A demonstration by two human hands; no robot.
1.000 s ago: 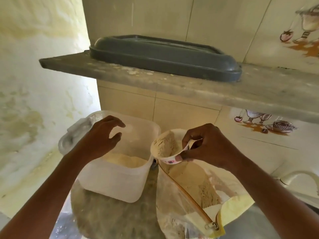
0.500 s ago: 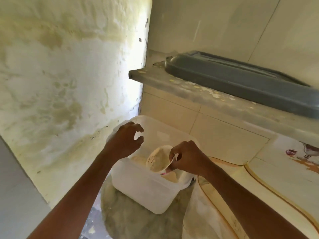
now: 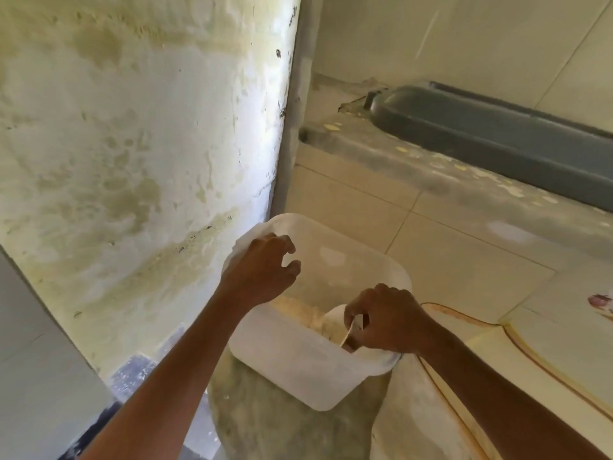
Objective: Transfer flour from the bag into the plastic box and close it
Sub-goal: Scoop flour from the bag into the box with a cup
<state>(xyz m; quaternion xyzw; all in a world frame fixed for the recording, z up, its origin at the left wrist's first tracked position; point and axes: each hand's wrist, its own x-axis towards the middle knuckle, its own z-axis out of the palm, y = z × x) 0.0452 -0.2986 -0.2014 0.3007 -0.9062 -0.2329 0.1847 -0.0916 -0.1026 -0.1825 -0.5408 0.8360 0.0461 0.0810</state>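
A translucent white plastic box (image 3: 298, 366) stands open on a round stone slab, with pale flour (image 3: 298, 310) heaped inside. My right hand (image 3: 388, 320) holds a small white cup (image 3: 335, 323) by its handle, tipped down inside the box near its right rim. My left hand (image 3: 262, 270) hovers over the box's left rim, fingers loosely curled and holding nothing. The flour bag (image 3: 414, 410), clear plastic with a yellow edge, lies to the right of the box under my right forearm.
A dark grey lid (image 3: 491, 134) lies on a stone shelf (image 3: 381, 164) above and behind the box. A stained plaster wall (image 3: 132, 144) closes the left side. Tiled wall runs behind and to the right.
My right hand carried the flour-filled cup from above the bag leftward into the box and tipped it down. The view swung left. My left hand stayed over the box's left rim.
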